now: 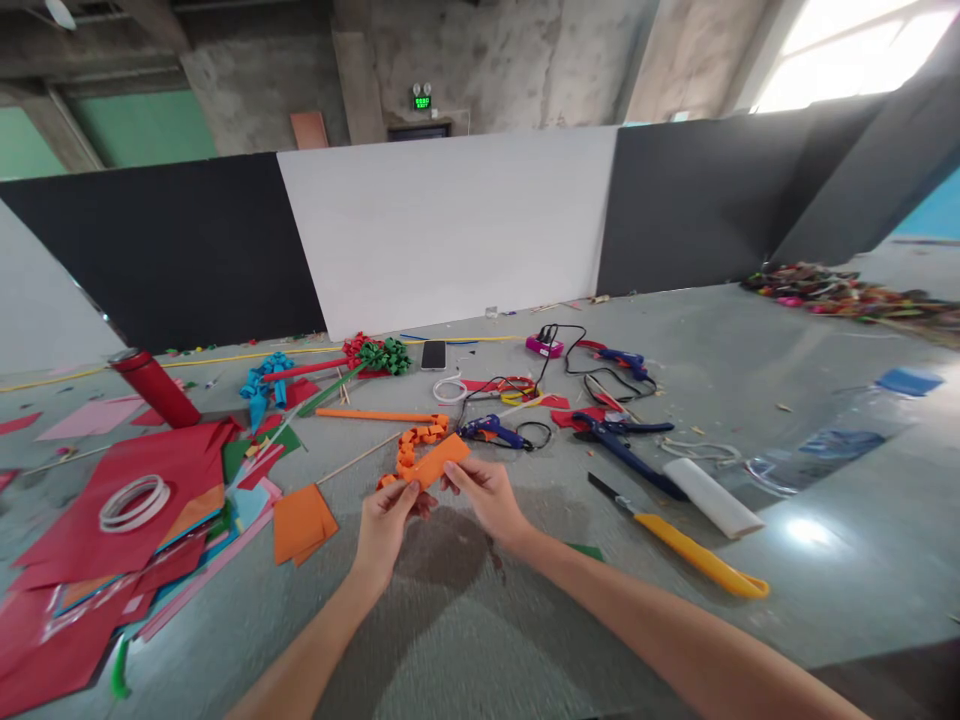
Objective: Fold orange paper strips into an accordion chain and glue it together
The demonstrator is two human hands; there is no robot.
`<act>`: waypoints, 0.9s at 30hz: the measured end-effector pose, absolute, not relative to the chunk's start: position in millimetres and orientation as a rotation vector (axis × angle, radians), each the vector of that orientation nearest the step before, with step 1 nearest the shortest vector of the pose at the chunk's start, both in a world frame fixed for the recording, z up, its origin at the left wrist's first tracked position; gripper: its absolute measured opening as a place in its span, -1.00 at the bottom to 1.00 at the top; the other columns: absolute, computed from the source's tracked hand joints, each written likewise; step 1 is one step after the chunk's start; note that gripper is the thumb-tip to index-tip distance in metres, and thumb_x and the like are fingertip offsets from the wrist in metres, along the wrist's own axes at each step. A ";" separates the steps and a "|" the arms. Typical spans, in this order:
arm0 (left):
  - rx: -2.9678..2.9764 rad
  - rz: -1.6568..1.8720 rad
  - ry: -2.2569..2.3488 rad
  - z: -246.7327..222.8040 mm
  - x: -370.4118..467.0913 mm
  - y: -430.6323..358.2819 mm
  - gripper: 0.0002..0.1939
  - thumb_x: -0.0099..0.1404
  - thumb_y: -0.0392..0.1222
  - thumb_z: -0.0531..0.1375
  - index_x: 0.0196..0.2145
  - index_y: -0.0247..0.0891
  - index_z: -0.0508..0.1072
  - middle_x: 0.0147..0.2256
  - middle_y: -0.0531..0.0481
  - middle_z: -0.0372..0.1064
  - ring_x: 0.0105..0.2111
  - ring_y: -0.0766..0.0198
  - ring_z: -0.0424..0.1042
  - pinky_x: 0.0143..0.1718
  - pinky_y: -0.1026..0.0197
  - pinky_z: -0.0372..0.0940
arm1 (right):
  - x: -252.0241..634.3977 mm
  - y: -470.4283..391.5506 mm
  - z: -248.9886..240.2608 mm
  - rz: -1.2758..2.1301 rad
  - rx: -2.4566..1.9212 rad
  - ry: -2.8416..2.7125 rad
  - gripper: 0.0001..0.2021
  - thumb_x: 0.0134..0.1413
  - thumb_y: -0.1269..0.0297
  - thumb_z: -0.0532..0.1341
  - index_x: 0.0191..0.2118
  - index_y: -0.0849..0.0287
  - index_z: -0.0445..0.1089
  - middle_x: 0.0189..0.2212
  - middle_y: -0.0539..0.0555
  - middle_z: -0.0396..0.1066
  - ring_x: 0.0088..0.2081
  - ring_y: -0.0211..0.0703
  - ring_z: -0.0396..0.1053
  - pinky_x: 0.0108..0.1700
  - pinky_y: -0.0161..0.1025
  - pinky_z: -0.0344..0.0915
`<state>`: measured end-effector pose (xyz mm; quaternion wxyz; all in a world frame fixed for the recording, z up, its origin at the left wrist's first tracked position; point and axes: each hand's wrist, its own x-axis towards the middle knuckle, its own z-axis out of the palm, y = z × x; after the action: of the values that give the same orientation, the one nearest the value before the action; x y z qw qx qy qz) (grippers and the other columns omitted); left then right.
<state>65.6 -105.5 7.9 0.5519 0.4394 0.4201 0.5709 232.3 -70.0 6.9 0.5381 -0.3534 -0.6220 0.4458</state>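
Observation:
An orange paper strip (435, 464) is stretched between my two hands above the floor. My left hand (391, 515) pinches its lower left end, and my right hand (480, 492) pinches the right end between thumb and fingers. Right behind the strip lies a curled orange paper chain (411, 445), partly hidden by it. A long orange paper stick (379, 414) lies just beyond the chain. Left of my hands is a small stack of orange paper pieces (301, 522), with a thin wooden stick (358, 458) near it. A blue glue gun (495, 432) rests beyond my right hand.
Red paper sheets (150, 530) with white tape rolls (135, 503) and a red bottle (156, 388) lie left. Rightward are blue pliers (630, 450), a yellow-handled saw (697, 555), a white roll (712, 497) and a plastic bottle (817, 450). Cords run from a pink power strip (544, 346).

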 end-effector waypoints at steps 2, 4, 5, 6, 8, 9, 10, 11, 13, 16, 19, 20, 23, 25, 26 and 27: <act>1.075 1.339 1.004 6.6 64.6 -104.4 -0.69 0.19 0.02 0.32 -0.42 -0.34 0.60 -0.49 -0.06 0.51 -0.49 0.30 0.39 -0.40 0.28 0.30 | 232.1 -70.7 7.2 1.077 -0.841 -1.501 -0.53 0.23 -0.04 0.16 -0.53 0.24 0.45 -0.60 0.02 0.33 -0.50 -0.25 0.22 -0.40 -0.31 0.13; 1.118 1.331 1.028 5.4 63.9 -103.9 -0.69 0.20 0.02 0.30 -0.43 -0.34 0.60 -0.48 -0.05 0.50 -0.49 0.30 0.38 -0.40 0.27 0.29 | 232.2 -71.5 8.0 1.087 -0.842 -1.507 -0.52 0.23 -0.05 0.15 -0.53 0.24 0.46 -0.59 0.02 0.34 -0.50 -0.25 0.22 -0.39 -0.31 0.14; 1.144 1.329 1.045 5.2 63.6 -103.9 -0.68 0.21 0.02 0.29 -0.43 -0.33 0.60 -0.48 -0.05 0.50 -0.49 0.30 0.37 -0.39 0.27 0.28 | 232.1 -71.7 8.4 1.087 -0.846 -1.508 -0.52 0.23 -0.05 0.16 -0.54 0.23 0.46 -0.60 0.02 0.34 -0.51 -0.25 0.22 -0.40 -0.31 0.14; 1.173 1.327 1.067 5.4 63.4 -104.2 -0.68 0.22 0.02 0.28 -0.44 -0.33 0.60 -0.48 -0.05 0.50 -0.49 0.30 0.37 -0.39 0.27 0.28 | 232.0 -71.8 8.7 1.085 -0.853 -1.509 -0.52 0.23 -0.05 0.16 -0.54 0.23 0.46 -0.61 0.02 0.34 -0.51 -0.26 0.21 -0.40 -0.31 0.13; 1.229 1.329 1.121 7.2 63.0 -105.6 -0.67 0.24 0.03 0.26 -0.45 -0.32 0.60 -0.48 -0.05 0.50 -0.47 0.29 0.37 -0.37 0.27 0.27 | 231.3 -71.8 8.7 1.088 -0.866 -1.502 -0.51 0.22 -0.06 0.16 -0.56 0.23 0.46 -0.62 0.01 0.33 -0.53 -0.26 0.20 -0.42 -0.31 0.12; 1.253 1.333 1.146 8.6 62.8 -106.5 -0.67 0.25 0.03 0.25 -0.45 -0.31 0.59 -0.48 -0.04 0.49 -0.47 0.28 0.38 -0.36 0.27 0.26 | 230.8 -71.6 8.5 1.099 -0.868 -1.494 -0.51 0.22 -0.06 0.16 -0.56 0.23 0.46 -0.63 0.01 0.33 -0.53 -0.26 0.20 -0.42 -0.31 0.12; 1.272 1.342 1.166 10.0 62.6 -107.4 -0.67 0.26 0.02 0.25 -0.46 -0.31 0.59 -0.49 -0.03 0.48 -0.47 0.28 0.37 -0.35 0.27 0.26 | 230.3 -71.4 8.2 1.113 -0.865 -1.485 -0.51 0.21 -0.07 0.16 -0.56 0.22 0.46 -0.62 0.02 0.34 -0.53 -0.26 0.20 -0.42 -0.31 0.12; 1.286 1.353 1.178 11.3 62.5 -108.2 -0.67 0.27 0.01 0.24 -0.47 -0.30 0.58 -0.50 -0.02 0.47 -0.47 0.29 0.36 -0.35 0.28 0.25 | 229.9 -71.1 7.9 1.127 -0.857 -1.475 -0.51 0.21 -0.07 0.17 -0.56 0.22 0.46 -0.62 0.02 0.35 -0.53 -0.26 0.20 -0.42 -0.31 0.12; 1.291 1.381 1.178 12.9 62.2 -109.1 -0.68 0.27 0.00 0.25 -0.50 -0.29 0.56 -0.52 0.00 0.44 -0.48 0.30 0.34 -0.35 0.29 0.23 | 229.4 -70.4 7.5 1.150 -0.835 -1.465 -0.52 0.20 -0.07 0.17 -0.56 0.22 0.45 -0.60 0.03 0.37 -0.52 -0.26 0.20 -0.42 -0.30 0.13; 1.195 1.427 1.125 12.4 62.1 -107.8 -0.69 0.22 -0.01 0.29 -0.52 -0.30 0.55 -0.53 0.01 0.42 -0.49 0.32 0.32 -0.37 0.29 0.21 | 229.6 -68.7 7.5 1.169 -0.810 -1.473 -0.55 0.18 -0.06 0.20 -0.53 0.21 0.46 -0.58 0.02 0.37 -0.51 -0.26 0.20 -0.41 -0.31 0.13; 0.987 1.444 1.006 10.8 62.3 -105.1 -0.73 0.12 -0.04 0.37 -0.51 -0.32 0.54 -0.52 0.01 0.42 -0.52 0.36 0.30 -0.43 0.30 0.21 | 229.6 -66.7 7.7 1.216 -0.784 -1.456 -0.62 0.09 -0.05 0.28 -0.43 0.23 0.51 -0.54 0.01 0.38 -0.49 -0.27 0.21 -0.41 -0.33 0.15; 0.921 1.434 0.963 10.4 62.6 -104.3 -0.73 0.09 -0.05 0.40 -0.51 -0.33 0.54 -0.53 0.01 0.42 -0.54 0.37 0.30 -0.44 0.30 0.21 | 229.3 -66.3 7.7 1.243 -0.770 -1.441 -0.63 0.06 -0.05 0.31 -0.39 0.23 0.52 -0.52 0.01 0.40 -0.48 -0.27 0.22 -0.41 -0.33 0.16; 0.798 1.371 0.876 9.8 63.8 -102.8 -0.75 0.02 -0.11 0.44 -0.50 -0.36 0.55 -0.56 0.02 0.40 -0.57 0.40 0.30 -0.48 0.33 0.20 | 227.9 -65.6 6.9 1.324 -0.732 -1.377 -0.64 -0.04 -0.01 0.39 -0.32 0.24 0.53 -0.48 0.03 0.42 -0.46 -0.26 0.25 -0.40 -0.34 0.20; 0.766 1.340 0.858 9.6 65.0 -102.5 -0.76 0.00 -0.13 0.44 -0.50 -0.37 0.55 -0.56 0.01 0.40 -0.57 0.42 0.30 -0.49 0.34 0.20 | 227.2 -65.5 5.5 1.358 -0.718 -1.334 -0.66 -0.07 0.02 0.41 -0.34 0.24 0.53 -0.48 0.04 0.43 -0.46 -0.27 0.25 -0.39 -0.34 0.21; 0.754 1.332 0.854 9.6 65.6 -102.4 -0.76 0.00 -0.14 0.45 -0.51 -0.38 0.55 -0.57 0.01 0.40 -0.58 0.42 0.29 -0.49 0.34 0.19 | 226.9 -65.6 4.8 1.373 -0.709 -1.319 -0.67 -0.08 0.04 0.42 -0.33 0.24 0.54 -0.47 0.04 0.43 -0.46 -0.27 0.25 -0.38 -0.33 0.22; 0.743 1.330 0.851 9.6 66.2 -102.4 -0.76 -0.02 -0.14 0.45 -0.51 -0.38 0.55 -0.58 0.01 0.39 -0.58 0.43 0.29 -0.50 0.35 0.19 | 226.8 -65.8 4.2 1.392 -0.698 -1.307 -0.67 -0.09 0.05 0.42 -0.32 0.24 0.54 -0.47 0.04 0.44 -0.45 -0.27 0.25 -0.38 -0.33 0.22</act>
<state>66.2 -102.4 9.6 0.6430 0.3260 0.3734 0.5838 226.8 -65.8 4.2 0.5265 -0.2920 -0.5465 0.5821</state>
